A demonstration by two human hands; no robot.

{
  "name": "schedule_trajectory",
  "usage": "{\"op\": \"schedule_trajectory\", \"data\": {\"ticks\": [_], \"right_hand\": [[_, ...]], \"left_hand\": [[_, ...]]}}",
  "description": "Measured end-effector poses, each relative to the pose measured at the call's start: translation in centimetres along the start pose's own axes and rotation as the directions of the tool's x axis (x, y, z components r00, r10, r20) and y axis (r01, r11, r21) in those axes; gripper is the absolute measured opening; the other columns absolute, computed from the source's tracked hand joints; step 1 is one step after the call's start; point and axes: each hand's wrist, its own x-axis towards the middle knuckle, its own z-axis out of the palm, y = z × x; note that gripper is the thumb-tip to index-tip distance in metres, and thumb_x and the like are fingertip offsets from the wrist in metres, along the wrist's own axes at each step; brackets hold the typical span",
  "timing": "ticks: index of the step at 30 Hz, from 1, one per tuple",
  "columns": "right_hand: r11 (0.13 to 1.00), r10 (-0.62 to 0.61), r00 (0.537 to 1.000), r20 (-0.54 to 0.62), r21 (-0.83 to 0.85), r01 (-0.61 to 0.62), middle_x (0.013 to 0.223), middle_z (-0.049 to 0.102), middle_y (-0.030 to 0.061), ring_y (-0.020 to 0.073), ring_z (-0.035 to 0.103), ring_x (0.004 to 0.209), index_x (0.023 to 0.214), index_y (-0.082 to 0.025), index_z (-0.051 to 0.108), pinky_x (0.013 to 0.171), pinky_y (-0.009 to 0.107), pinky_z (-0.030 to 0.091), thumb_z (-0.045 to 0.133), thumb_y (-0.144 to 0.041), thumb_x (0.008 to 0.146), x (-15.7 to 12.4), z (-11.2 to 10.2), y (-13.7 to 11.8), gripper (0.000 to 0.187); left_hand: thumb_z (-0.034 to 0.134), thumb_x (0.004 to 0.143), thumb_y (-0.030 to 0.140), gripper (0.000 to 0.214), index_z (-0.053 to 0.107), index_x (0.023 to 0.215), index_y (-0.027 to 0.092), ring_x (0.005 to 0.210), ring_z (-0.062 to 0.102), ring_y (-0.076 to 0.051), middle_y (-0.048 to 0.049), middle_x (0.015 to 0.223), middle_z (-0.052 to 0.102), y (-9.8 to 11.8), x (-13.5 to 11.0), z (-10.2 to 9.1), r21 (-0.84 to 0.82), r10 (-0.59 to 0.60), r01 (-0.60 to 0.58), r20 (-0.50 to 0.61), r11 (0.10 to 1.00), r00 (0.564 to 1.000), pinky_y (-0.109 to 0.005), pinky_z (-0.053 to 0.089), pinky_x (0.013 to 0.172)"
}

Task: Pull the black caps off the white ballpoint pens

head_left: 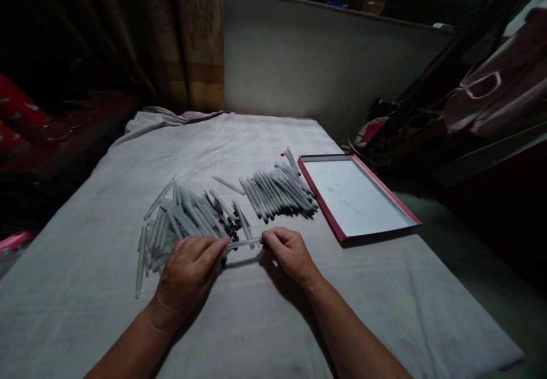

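Between my two hands a translucent pen barrel [244, 244] is held level above the cloth. My left hand [188, 268] pinches its left end, and my right hand [288, 251] pinches its right end. Just beyond my left hand lies a loose pile of clear pen barrels [188, 214]. Small black pen parts [233, 228] are heaped at the right side of that pile. Farther off to the right, a neater stack of pens [277, 191] with dark tips lies side by side. The fingertips partly cover both ends of the held barrel.
A shallow box lid [374, 196] with pink edges and a white inside lies on the right of the cloth-covered surface [239, 333]. A curtain [199, 43] and a pale wall [299, 60] stand behind. Pink fabric [499, 82] hangs at the right.
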Motion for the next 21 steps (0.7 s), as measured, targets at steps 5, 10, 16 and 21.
{"op": "schedule_trajectory", "data": {"ticks": [5,10,16,21], "right_hand": [[0.999,-0.051,0.999,0.014,0.009,0.051,0.060,0.063,-0.0004,0.0138,0.056,0.059,0.065,-0.019,0.067,0.059,0.025,0.044,0.066,-0.042,0.079,1.4,0.7,-1.1,0.026],[0.990,-0.068,0.996,0.054,0.128,0.060,0.065,0.064,-0.0001,0.0138,0.055,0.062,0.071,-0.019,0.069,0.061,0.026,0.044,0.071,-0.041,0.075,2.6,1.5,-1.3,0.023],[0.978,0.020,0.999,0.047,0.206,-0.029,0.064,0.063,-0.0012,0.0118,0.052,0.055,0.075,-0.019,0.069,0.055,0.025,0.043,0.076,-0.042,0.072,2.2,1.8,0.4,0.024],[0.991,0.009,0.996,0.090,0.134,-0.021,0.057,0.060,-0.0013,0.0120,0.054,0.054,0.063,-0.018,0.066,0.055,0.025,0.043,0.072,-0.045,0.077,2.2,1.5,0.3,0.030]], "left_hand": [[0.048,0.100,0.028,0.024,0.063,0.117,0.019,0.080,0.061,-0.019,-0.0041,0.089,0.070,-0.8,0.1,-0.9,0.034,-0.018,0.016,0.042,0.999,0.999,-0.032,0.044,0.076],[0.042,0.103,0.032,0.027,0.061,0.116,0.018,0.074,0.060,-0.019,-0.0028,0.082,0.068,-1.3,0.1,-1.3,0.104,-0.045,0.040,0.043,0.994,0.998,-0.032,0.044,0.073],[0.049,0.101,0.032,0.018,0.059,0.097,0.018,0.070,0.060,-0.019,-0.0019,0.077,0.066,-1.2,0.3,-1.2,0.083,-0.049,0.048,0.006,0.995,0.999,-0.032,0.045,0.071],[0.050,0.100,0.030,0.016,0.059,0.094,0.019,0.068,0.059,-0.019,-0.0013,0.074,0.065,-1.3,0.5,-1.4,0.057,-0.061,0.063,-0.023,0.996,0.998,-0.031,0.044,0.069]]}}
